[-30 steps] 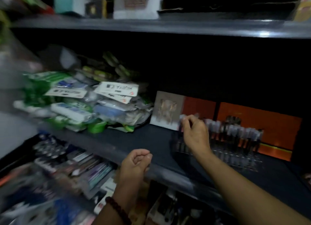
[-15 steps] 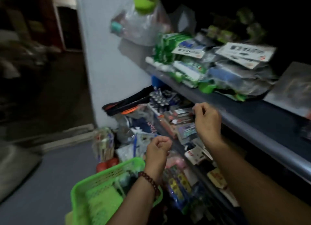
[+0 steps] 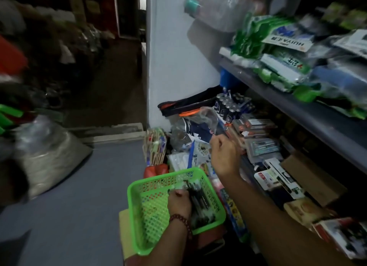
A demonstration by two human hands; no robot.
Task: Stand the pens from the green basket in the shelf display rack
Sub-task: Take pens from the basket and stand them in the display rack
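dim indoor light | motion blur at left edge | wide-angle bending | deep shadow under shelf [image 3: 297,108]

Small shop, prob. stationery/gen. goods: shelf [image 3: 294,110] on right stacked w/ sealed packs [image 3: 286,65], batteries [image 3: 226,106] & boxed items [image 3: 256,124] below, bagged stock [image 3: 45,152] on floor, left.

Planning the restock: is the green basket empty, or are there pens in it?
Not empty: dark pens lie in the green basket, beside the left hand reaching in.
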